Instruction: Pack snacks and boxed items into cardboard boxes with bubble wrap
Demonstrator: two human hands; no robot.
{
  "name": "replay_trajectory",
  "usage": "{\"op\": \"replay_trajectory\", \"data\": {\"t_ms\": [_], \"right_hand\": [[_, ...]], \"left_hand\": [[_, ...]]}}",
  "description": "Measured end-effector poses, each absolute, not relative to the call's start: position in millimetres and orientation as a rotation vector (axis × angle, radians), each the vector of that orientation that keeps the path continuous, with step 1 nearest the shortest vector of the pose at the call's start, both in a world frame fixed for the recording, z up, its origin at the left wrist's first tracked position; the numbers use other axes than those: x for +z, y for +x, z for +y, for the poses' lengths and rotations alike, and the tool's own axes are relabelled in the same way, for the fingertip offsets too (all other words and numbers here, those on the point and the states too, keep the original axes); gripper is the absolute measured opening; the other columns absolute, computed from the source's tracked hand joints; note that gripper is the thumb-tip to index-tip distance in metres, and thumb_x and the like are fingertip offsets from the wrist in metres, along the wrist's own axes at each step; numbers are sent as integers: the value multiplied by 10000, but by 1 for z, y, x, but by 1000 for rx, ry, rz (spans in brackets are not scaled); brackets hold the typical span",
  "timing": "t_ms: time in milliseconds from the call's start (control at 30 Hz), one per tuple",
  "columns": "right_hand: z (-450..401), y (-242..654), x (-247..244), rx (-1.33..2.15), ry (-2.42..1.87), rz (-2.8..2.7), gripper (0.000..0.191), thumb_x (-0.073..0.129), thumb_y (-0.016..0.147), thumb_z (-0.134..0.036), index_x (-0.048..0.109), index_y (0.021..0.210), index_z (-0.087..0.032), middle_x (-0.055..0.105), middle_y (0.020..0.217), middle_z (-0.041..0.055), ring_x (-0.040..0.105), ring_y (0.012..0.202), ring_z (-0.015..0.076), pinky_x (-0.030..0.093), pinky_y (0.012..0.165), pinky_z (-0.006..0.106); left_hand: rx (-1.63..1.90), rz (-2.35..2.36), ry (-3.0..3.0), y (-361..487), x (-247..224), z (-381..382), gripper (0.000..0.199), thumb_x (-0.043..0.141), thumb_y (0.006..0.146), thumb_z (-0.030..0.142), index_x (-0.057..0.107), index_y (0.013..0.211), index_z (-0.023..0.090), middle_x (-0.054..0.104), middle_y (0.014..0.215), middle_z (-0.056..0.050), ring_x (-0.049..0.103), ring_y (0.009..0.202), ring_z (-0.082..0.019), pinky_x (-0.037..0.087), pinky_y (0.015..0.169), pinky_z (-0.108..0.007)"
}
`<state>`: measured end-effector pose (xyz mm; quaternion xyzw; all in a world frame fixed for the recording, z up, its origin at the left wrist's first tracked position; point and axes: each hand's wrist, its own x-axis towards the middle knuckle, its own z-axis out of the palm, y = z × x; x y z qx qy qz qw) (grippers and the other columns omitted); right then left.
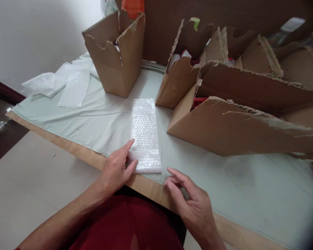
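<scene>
A long strip of bubble wrap [145,128] lies flat on the cloth in front of me, its near end folded over close to the table edge. My left hand [120,163] rests at the strip's lower left side, index finger and thumb apart and touching it, the other fingers partly hidden. Just right of the strip's near corner is my right hand [186,194], fingers loosely curved and apart, with nothing in it.
More bubble wrap pieces [74,88] lie at the back left. A tall cardboard box [112,66] stands behind the strip. Joined cardboard bins [211,128] with small items inside fill the right side. A pale green cloth [99,125] covers the wooden table [67,144].
</scene>
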<state>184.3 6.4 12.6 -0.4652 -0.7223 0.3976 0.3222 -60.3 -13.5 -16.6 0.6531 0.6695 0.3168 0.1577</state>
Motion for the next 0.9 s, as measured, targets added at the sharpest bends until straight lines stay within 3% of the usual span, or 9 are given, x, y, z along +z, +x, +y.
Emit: {"op": "replay_trajectory", "data": {"t_ms": [100, 233, 300, 400, 467, 533, 633, 767, 900], "right_hand": [[18, 180, 11, 612, -982, -2251, 323, 554, 973, -111, 671, 1248, -232, 750, 1143, 77, 694, 1035, 226, 572, 889, 388], [34, 163, -3, 389, -864, -2524, 389, 519, 935, -82, 652, 1288, -180, 629, 1444, 142, 547, 1364, 318, 513, 1005, 504], [37, 159, -10, 366, -841, -2557, 348, 519, 946, -78, 671, 1244, -171, 657, 1412, 138, 547, 1367, 316, 504, 987, 493], [36, 158, -12, 368, -818, -2505, 325, 505, 958, -45, 683, 1195, -178, 714, 1325, 111, 591, 1314, 291, 484, 975, 459], [35, 158, -6, 454, -800, -2466, 312, 496, 974, -48, 676, 1192, -179, 740, 1262, 97, 639, 1227, 256, 480, 971, 433], [36, 157, 1, 580, -791, -2433, 281, 483, 1006, -80, 674, 1184, -183, 767, 1157, 75, 683, 1069, 213, 497, 918, 399], [42, 153, 8, 769, -882, -2409, 251, 487, 1038, -143, 682, 1183, -204, 778, 1066, 38, 693, 926, 183, 522, 850, 370], [47, 154, 6, 692, -1012, -2294, 233, 547, 1036, -228, 682, 1225, -222, 747, 1179, 72, 694, 1062, 221, 546, 928, 401], [40, 161, 0, 422, -933, -2263, 221, 603, 994, -179, 684, 1197, -207, 731, 1154, 100, 675, 1048, 237, 535, 891, 404]], "left_hand": [[909, 1904, 1971, -59, -21, -12, 612, 616, 934, 220, 432, 1517, 227, 701, 827, 0, 664, 746, -188, 566, 737, -348], [930, 1907, 2054, -59, -24, -10, 592, 620, 945, 218, 445, 1510, 227, 689, 820, -8, 651, 716, -191, 582, 728, -360], [987, 1878, 2058, -61, -20, -13, 574, 620, 959, 229, 450, 1507, 220, 702, 931, -51, 676, 805, -208, 596, 757, -370], [1101, 1804, 2074, -63, -9, -24, 544, 660, 950, 264, 499, 1468, 235, 653, 1274, -149, 660, 1141, -279, 576, 960, -459], [1109, 1710, 2141, -63, -2, -32, 501, 695, 921, 255, 560, 1403, 234, 625, 1365, -159, 607, 1261, -318, 524, 1052, -512], [1104, 1600, 2192, -61, 0, -37, 419, 675, 920, 194, 603, 1332, 222, 695, 1254, -132, 645, 1187, -297, 537, 1006, -488], [1143, 1593, 2145, -57, -4, -35, 322, 588, 959, 126, 621, 1270, 202, 742, 957, -68, 688, 901, -222, 562, 808, -389], [1086, 1745, 2045, -57, -10, -23, 278, 566, 985, 182, 627, 1256, 183, 672, 775, -17, 626, 704, -182, 526, 648, -320], [1004, 1822, 2044, -59, -13, -14, 279, 574, 994, 214, 609, 1269, 175, 648, 775, -9, 614, 692, -177, 535, 665, -321]]}}
